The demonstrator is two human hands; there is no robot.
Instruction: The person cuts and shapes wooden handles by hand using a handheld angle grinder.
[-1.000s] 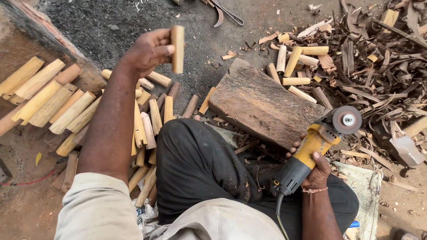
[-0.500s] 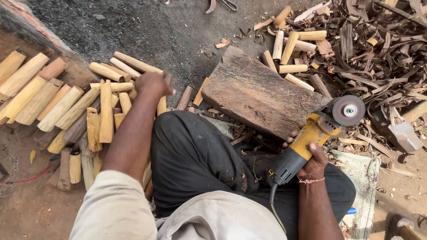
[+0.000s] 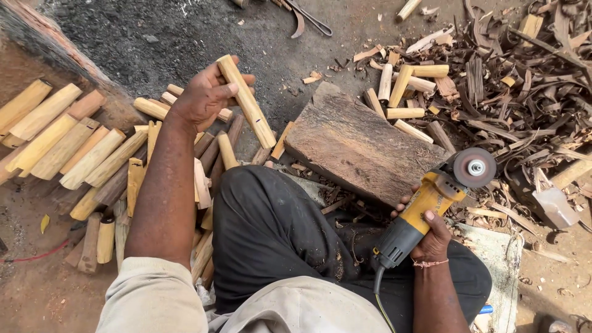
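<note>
My left hand [image 3: 203, 95] grips a pale, roughly shaped wooden stick [image 3: 248, 102] and holds it up above the pile of similar sticks [image 3: 80, 154] on the ground at my left. My right hand [image 3: 431, 234] holds a yellow and grey angle grinder [image 3: 425, 206] by its body, its round disc [image 3: 473, 167] pointing up and away at the right end of a thick, dark wooden block [image 3: 354, 145] lying in front of my knees. The grinder's cord runs down toward my lap.
Dark bark strips and shavings [image 3: 512, 92] cover the ground at the right, with several cut sticks [image 3: 407, 86] among them. A curved metal tool [image 3: 302, 18] lies on the dark ground at the top. A pale cloth [image 3: 499, 259] lies under my right leg.
My left hand reached down into the stick pile, then came back up holding a stick, tilted. The grinder in my right hand stayed almost still.
</note>
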